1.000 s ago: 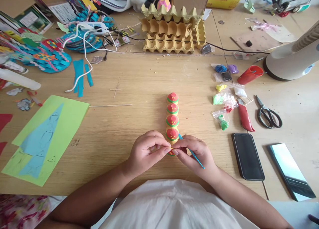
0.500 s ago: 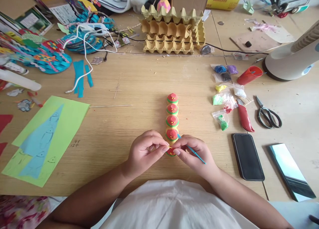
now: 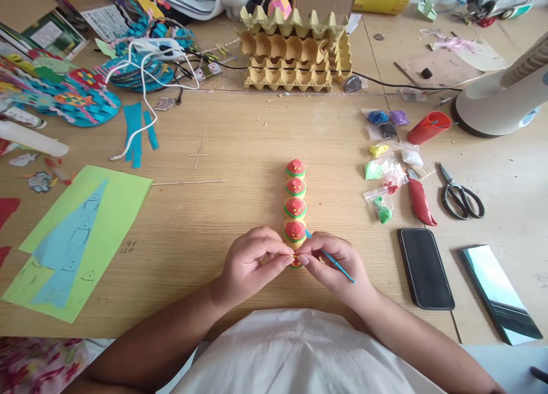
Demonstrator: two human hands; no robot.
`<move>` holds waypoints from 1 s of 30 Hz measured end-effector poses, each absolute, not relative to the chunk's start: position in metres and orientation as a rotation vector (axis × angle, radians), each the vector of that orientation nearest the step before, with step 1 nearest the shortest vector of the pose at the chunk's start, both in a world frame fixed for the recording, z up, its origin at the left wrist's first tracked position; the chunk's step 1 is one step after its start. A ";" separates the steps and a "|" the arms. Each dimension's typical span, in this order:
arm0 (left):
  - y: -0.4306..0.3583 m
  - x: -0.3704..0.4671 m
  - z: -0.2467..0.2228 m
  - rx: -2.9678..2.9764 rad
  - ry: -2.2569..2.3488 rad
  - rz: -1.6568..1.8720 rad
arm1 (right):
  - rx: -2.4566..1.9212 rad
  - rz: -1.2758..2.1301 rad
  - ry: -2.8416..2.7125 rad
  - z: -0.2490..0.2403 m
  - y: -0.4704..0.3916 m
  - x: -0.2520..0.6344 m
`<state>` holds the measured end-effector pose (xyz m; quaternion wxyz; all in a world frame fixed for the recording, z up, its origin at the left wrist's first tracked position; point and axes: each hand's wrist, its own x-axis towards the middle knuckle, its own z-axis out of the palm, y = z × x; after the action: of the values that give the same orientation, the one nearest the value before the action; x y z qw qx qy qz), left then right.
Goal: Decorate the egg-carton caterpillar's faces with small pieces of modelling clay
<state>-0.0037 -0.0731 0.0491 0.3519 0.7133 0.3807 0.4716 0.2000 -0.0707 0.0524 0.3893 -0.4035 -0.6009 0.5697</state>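
A row of egg-carton cups (image 3: 295,208), topped in red with green rims and small yellow faces, runs up the table in front of me. Over its nearest cup, my left hand (image 3: 257,260) pinches a thin yellow strand of clay (image 3: 293,255) between thumb and forefinger. My right hand (image 3: 336,264) pinches the strand's other end, the fingertips of both hands almost meeting. Tucked in the right hand's fingers is a slim blue modelling tool (image 3: 337,265), slanting down to the right. The nearest cup is partly hidden by the fingers.
To the right lie bags of coloured clay (image 3: 379,150), a red cup (image 3: 429,127), a red-handled cutter (image 3: 420,200), scissors (image 3: 460,194) and two phones (image 3: 426,268). Egg cartons (image 3: 291,48) stand at the back. Green paper (image 3: 115,211) and a thin stick (image 3: 188,182) lie left.
My left hand has shifted slightly right, bringing its fingertips closer to the right hand's, and less of the yellow strand shows. The right hand has hardly moved.
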 end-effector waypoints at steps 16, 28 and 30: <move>-0.077 -0.006 0.043 1.742 1.000 1.207 | -1.039 1.583 -1.317 0.049 -0.074 0.203; -0.076 -0.003 0.044 1.762 0.980 1.221 | -1.030 1.515 -1.463 0.049 -0.073 0.199; -0.076 -0.003 0.044 1.784 0.973 1.225 | -1.022 1.512 -1.458 0.048 -0.073 0.199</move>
<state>-0.0027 -0.0763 0.0441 0.3749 0.6970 0.3800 0.4787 0.1993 -0.0728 0.0483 0.3921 -0.4025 -0.5741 0.5954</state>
